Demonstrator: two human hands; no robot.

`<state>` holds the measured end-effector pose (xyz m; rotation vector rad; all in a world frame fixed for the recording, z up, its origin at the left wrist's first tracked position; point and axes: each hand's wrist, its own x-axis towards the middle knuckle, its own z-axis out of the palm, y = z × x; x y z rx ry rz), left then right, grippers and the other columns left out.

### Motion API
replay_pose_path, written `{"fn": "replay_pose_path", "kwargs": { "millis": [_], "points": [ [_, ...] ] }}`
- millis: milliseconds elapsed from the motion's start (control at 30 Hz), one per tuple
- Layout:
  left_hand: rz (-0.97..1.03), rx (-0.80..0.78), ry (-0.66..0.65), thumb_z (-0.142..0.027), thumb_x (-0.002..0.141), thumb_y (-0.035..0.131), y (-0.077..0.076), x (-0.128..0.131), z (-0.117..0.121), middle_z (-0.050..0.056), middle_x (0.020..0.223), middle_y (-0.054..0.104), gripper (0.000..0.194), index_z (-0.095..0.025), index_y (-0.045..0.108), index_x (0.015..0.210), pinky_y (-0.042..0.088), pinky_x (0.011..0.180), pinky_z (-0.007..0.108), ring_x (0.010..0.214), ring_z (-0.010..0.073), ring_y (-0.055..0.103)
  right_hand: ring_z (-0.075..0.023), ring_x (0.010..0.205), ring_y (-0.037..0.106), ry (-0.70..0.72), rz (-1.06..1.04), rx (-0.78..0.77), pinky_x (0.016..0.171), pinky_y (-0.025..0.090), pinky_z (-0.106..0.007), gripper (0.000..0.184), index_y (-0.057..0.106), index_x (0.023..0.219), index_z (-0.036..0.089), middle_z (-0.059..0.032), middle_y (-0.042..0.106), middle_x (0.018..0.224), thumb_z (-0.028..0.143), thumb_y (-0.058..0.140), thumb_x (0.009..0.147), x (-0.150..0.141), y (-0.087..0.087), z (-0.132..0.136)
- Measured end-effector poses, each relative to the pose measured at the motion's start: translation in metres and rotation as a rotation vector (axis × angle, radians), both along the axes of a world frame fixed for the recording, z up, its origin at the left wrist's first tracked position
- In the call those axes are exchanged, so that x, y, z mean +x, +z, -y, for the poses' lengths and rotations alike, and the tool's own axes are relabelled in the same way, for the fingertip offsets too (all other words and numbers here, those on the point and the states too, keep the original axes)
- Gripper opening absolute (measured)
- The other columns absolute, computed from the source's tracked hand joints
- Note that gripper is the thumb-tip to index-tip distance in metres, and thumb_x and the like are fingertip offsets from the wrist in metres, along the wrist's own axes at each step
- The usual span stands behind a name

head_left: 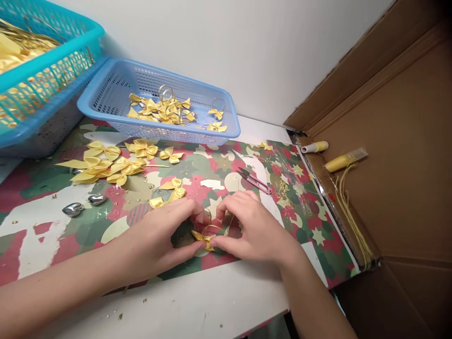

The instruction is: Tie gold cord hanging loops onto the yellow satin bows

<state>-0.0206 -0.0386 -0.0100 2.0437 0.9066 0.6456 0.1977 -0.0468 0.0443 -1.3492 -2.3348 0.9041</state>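
Observation:
Near the front edge of the patterned sheet, a small yellow ribbon bow (205,241) with thin gold cord sits between my two hands. My left hand (173,223) pinches its left side with the thumb, the fingers curled behind. From the other side my right hand (247,223) presses its thumb against the bow, and its curled fingers are at the cord. More yellow bows (173,193) lie just beyond my left hand. Two silver heart pendants (73,209) rest farther left. Pink-handled thread snips (254,181) lie beyond my right hand.
A blue basket (158,123) at the back holds finished-looking bows with cord loops. At upper left a teal basket (70,49) is full of yellow ribbon and gold cord. Cardboard (388,141) walls the right side, with yellow cords (348,212) hanging there. Tiny gold bits are scattered about.

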Motion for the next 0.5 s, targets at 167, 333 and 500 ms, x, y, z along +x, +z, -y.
{"fn": "replay_pose_path", "kwargs": {
  "millis": [167,333,500],
  "points": [
    [0.017,0.014,0.025,-0.032,0.086,0.061,-0.0002,0.0014,0.0015,0.002,0.093,0.069,0.013,-0.025,0.057,0.095,0.052,0.068,0.031,0.081,0.0202,0.066,-0.0147,0.076,0.056,-0.035,-0.044,-0.010,0.081,0.043,-0.030,0.021,0.050,0.080,0.022,0.0031,0.063,0.082,0.016,0.070,0.079,-0.0028,-0.0034,0.0016],
    [0.003,0.005,0.014,-0.029,0.086,0.059,0.0015,0.0023,0.0030,0.003,0.094,0.068,0.010,-0.024,0.057,0.095,0.051,0.073,0.032,0.084,0.0204,0.064,-0.0120,0.071,0.063,-0.025,-0.135,0.032,0.072,0.047,-0.025,0.015,0.064,0.080,0.021,0.0035,0.071,0.076,0.007,0.063,0.086,-0.0003,-0.0032,0.0011],
    [0.008,0.039,0.003,-0.027,0.087,0.059,0.0015,0.0031,0.0018,0.002,0.094,0.065,0.011,-0.024,0.058,0.098,0.049,0.073,0.030,0.085,0.0193,0.061,-0.0146,0.076,0.066,0.027,-0.106,0.184,0.079,0.050,-0.030,0.017,0.071,0.090,0.022,0.0006,0.076,0.083,0.011,0.059,0.093,0.0008,-0.0055,0.0042]
  ]
}}
